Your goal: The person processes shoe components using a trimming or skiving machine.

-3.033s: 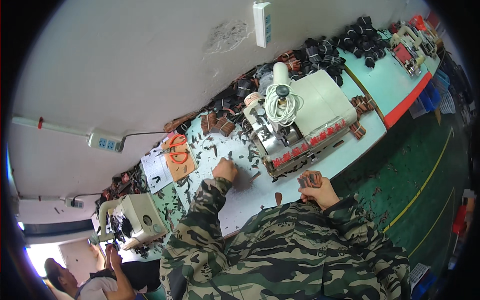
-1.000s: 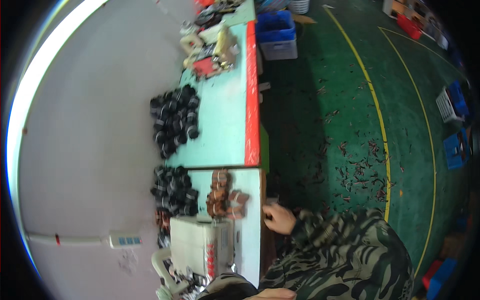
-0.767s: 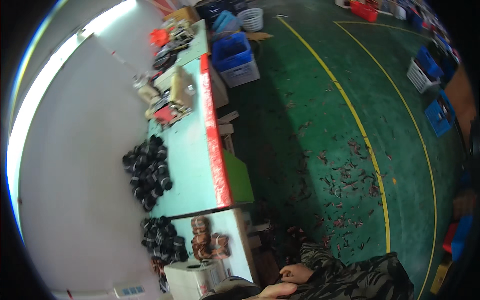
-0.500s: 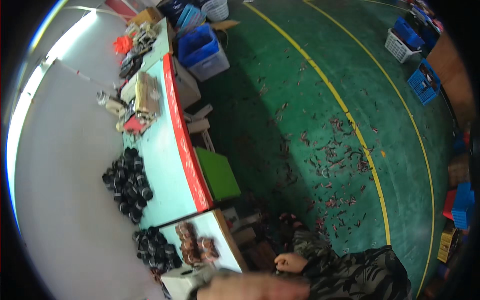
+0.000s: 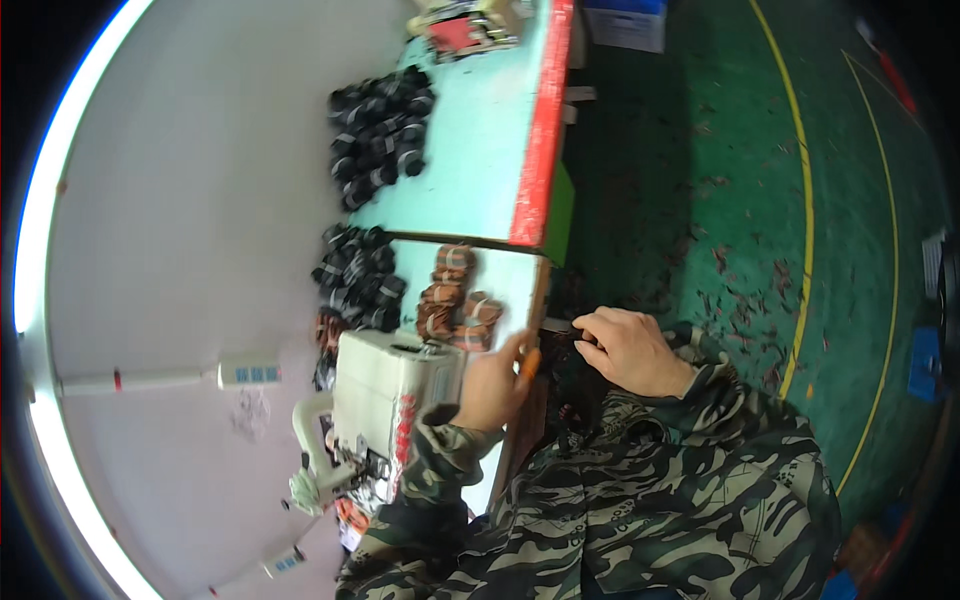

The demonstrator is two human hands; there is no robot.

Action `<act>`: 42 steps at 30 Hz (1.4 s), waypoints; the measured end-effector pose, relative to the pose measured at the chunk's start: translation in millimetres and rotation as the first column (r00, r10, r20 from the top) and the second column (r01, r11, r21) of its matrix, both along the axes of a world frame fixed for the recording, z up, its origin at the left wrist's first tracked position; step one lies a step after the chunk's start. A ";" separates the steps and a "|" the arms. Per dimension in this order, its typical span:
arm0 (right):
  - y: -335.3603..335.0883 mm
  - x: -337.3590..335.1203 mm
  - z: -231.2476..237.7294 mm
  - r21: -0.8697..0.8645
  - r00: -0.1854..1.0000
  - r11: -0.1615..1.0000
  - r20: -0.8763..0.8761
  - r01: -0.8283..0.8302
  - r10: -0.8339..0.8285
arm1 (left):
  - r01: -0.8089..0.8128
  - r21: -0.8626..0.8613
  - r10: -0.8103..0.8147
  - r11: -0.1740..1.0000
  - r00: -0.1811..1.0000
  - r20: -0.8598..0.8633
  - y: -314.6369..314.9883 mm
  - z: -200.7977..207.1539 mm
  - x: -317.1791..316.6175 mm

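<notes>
My left hand [image 5: 490, 388] is closed at the edge of the white sewing table, with a small orange object [image 5: 530, 366] showing at its fingers; its kind is unclear. To the right of it, my right hand [image 5: 632, 350] has thumb and fingers drawn together at a dark piece [image 5: 574, 336], too indistinct to name. Beside my left hand stands a white sewing machine [image 5: 385, 385]. Bundles of brown pieces [image 5: 440, 295] tied with pale bands lie just beyond the left hand. Black tied bundles [image 5: 360, 275] sit to the left of these.
A second pile of black bundles [image 5: 378, 135] lies on a pale green table [image 5: 470, 150] with a red-taped edge. Dark scraps [image 5: 750, 300] litter the green floor, which carries yellow lines. A power strip [image 5: 248, 373] is fixed to the wall at left.
The view has swung, so the tables appear higher and farther right. Both hands are now fully in sight, the left one formerly a blur at the lower edge. The orange object has come into view.
</notes>
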State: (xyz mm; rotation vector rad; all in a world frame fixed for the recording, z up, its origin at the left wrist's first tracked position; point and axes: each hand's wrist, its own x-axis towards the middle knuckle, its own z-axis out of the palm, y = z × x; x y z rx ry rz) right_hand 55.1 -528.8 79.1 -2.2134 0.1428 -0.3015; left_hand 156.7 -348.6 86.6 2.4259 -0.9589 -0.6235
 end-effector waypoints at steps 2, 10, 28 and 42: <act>4.5 17.3 40.0 -0.171 0.976 0.969 0.099 -0.177 0.196 | -0.030 0.063 0.036 0.998 0.995 -0.097 34.6 -30.3 -15.3; 107.4 -16.8 198.7 -0.215 0.692 0.811 0.430 -0.545 0.579 | -0.502 0.112 0.508 0.858 0.794 -0.333 169.6 -94.6 -98.8; 106.9 86.6 -134.9 0.198 0.857 0.976 -0.485 -0.087 0.175 | -0.931 -0.139 0.928 0.338 0.305 0.216 478.7 -165.2 -93.9; 223.3 -8.6 -122.3 0.326 0.653 0.937 -0.684 -0.124 0.325 | -0.985 -0.104 0.661 -0.135 -0.011 -0.751 472.1 -184.2 -67.8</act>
